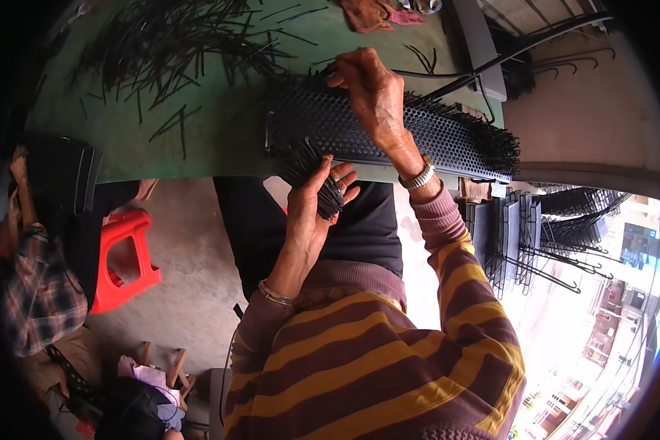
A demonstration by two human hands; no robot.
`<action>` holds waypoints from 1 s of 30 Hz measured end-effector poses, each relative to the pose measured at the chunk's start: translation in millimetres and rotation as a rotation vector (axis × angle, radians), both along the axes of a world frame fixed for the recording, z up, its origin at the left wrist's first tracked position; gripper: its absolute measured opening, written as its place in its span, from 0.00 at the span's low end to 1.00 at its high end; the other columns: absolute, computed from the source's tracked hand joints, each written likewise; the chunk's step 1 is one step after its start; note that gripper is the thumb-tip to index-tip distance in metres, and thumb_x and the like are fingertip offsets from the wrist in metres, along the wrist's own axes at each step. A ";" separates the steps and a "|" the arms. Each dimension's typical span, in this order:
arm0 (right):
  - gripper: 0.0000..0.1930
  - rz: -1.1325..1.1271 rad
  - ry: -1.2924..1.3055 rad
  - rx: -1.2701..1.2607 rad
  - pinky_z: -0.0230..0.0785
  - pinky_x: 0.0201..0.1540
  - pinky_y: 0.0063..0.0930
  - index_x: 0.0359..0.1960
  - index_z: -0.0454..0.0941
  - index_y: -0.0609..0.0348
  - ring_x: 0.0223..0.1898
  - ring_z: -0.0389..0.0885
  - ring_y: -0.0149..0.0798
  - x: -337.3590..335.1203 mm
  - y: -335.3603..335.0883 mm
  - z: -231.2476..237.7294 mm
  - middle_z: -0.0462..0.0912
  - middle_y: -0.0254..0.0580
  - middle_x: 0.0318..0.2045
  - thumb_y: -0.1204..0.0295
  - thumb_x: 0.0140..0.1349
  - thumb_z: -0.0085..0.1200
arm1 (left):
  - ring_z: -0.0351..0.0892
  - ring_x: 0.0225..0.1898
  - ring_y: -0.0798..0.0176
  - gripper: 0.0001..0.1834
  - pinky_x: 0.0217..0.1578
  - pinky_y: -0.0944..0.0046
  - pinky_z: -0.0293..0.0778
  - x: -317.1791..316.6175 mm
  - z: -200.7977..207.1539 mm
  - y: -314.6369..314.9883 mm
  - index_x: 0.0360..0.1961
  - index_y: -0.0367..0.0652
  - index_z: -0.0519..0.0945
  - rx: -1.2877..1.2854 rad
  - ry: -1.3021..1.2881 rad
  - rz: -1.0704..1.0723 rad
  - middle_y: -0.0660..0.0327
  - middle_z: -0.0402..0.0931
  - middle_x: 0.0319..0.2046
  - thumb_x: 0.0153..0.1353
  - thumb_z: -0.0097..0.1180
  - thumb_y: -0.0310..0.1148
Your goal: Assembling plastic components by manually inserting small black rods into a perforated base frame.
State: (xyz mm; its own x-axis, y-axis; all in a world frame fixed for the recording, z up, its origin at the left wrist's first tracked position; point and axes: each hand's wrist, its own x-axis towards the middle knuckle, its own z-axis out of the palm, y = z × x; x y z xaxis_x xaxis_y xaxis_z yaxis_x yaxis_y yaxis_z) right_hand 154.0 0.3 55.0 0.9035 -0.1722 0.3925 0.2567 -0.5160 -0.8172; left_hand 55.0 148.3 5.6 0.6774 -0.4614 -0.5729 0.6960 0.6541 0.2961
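Meanwhile the left hand grips a bundle of thin black rods, the right hand pinching one above the black perforated panel.

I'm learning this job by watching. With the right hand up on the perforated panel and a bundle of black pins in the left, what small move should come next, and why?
Probably the right hand comes back to the left hand to pinch one pin from the bundle of black pins. Its fingertips sit on the perforated black panel, whose right part already bristles with pins, while the left part shows open holes.
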 end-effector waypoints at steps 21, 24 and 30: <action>0.04 0.101 -0.096 -0.223 0.75 0.31 0.23 0.38 0.76 0.62 0.31 0.87 0.35 15.0 12.2 0.7 0.86 0.41 0.28 0.76 0.64 0.53 | 0.83 0.40 0.56 0.11 0.45 0.49 0.79 -4.4 -1.8 4.0 0.42 0.42 0.79 0.038 0.059 -0.005 0.57 0.81 0.34 0.63 0.60 0.37; 0.04 0.086 -0.061 -0.203 0.76 0.31 0.23 0.38 0.76 0.62 0.33 0.87 0.33 11.9 15.0 -0.2 0.86 0.41 0.27 0.76 0.64 0.53 | 0.83 0.38 0.56 0.09 0.45 0.48 0.80 -4.8 -0.9 6.0 0.39 0.41 0.80 0.038 0.069 0.012 0.57 0.80 0.31 0.62 0.60 0.35; 0.04 0.073 -0.103 -0.139 0.76 0.30 0.22 0.38 0.76 0.63 0.34 0.87 0.33 10.8 18.4 -10.6 0.86 0.42 0.31 0.77 0.64 0.54 | 0.83 0.34 0.57 0.08 0.41 0.49 0.82 -3.3 -4.6 7.5 0.36 0.40 0.80 0.016 0.065 0.009 0.59 0.79 0.29 0.62 0.60 0.33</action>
State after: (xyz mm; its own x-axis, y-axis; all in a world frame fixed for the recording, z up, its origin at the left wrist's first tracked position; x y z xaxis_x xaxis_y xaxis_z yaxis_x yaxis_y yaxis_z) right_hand 164.7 18.7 44.4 0.8653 -0.0452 0.4992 0.3763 -0.5991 -0.7067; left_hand 51.7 155.8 1.1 0.6426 -0.4458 -0.6232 0.7081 0.6561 0.2608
